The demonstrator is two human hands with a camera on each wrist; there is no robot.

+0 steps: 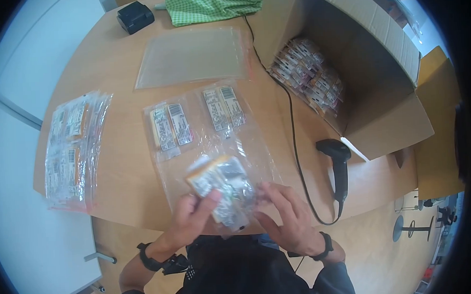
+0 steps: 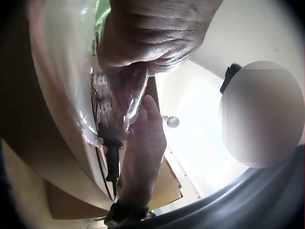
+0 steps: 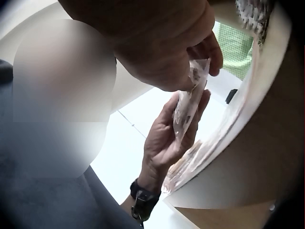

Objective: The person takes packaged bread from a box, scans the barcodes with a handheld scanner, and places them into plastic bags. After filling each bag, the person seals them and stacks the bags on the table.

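My left hand (image 1: 188, 214) grips a clear plastic packet (image 1: 224, 184) with a label and a yellowish-orange edge, thumb laid over its face. At the packet's right edge my right hand (image 1: 291, 213) pinches the plastic; the right wrist view shows its fingers around the upper end of the packet (image 3: 190, 102). The held packet is blurred in the head view. Beneath it, a large clear plastic bag (image 1: 256, 151) lies flat on the table. Two pairs of labelled packets, a left pair (image 1: 171, 127) and a right pair (image 1: 223, 108), lie over its far half.
Filled clear bags (image 1: 70, 154) are stacked at the left. Flat plastic bags (image 1: 192, 57) lie farther back. An open cardboard box (image 1: 386, 109) with many packets (image 1: 308, 75) stands right, near a corded barcode scanner (image 1: 338, 163). A black device (image 1: 135, 17) and green checked cloth (image 1: 213, 5) sit behind.
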